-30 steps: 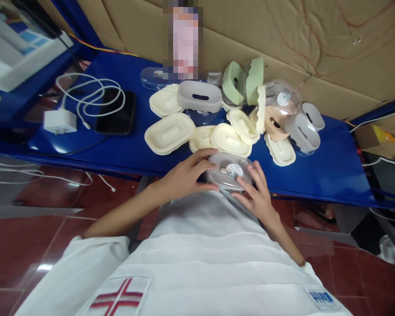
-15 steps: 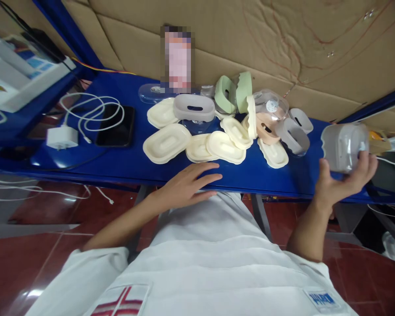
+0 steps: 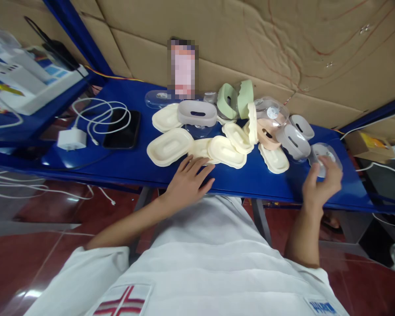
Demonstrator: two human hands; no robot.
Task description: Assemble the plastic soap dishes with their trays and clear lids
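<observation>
My right hand (image 3: 321, 184) is curled round a clear oval plastic container (image 3: 325, 153) with a round sticker, holding it low over the right part of the blue table (image 3: 125, 156). My left hand (image 3: 189, 180) lies flat with fingers stretched out on the table's front edge, fingertips touching a cream oval lid (image 3: 200, 149). Just beyond it lie more cream lids (image 3: 170, 146), grey (image 3: 197, 113), green (image 3: 230, 100) and beige (image 3: 267, 134) oval parts and another clear container (image 3: 271, 112).
A black phone (image 3: 122, 128) and a white charger with coiled cable (image 3: 73, 138) lie at the table's left. White equipment (image 3: 29, 81) stands on a shelf further left. Cardboard (image 3: 283, 48) backs the table. A cardboard box (image 3: 368, 145) sits at the right. Red tiled floor lies below.
My right hand carried the clear container from in front of me out to the right, then lowered it toward the table's right end. My left hand let go and moved forward to the cream lids.
</observation>
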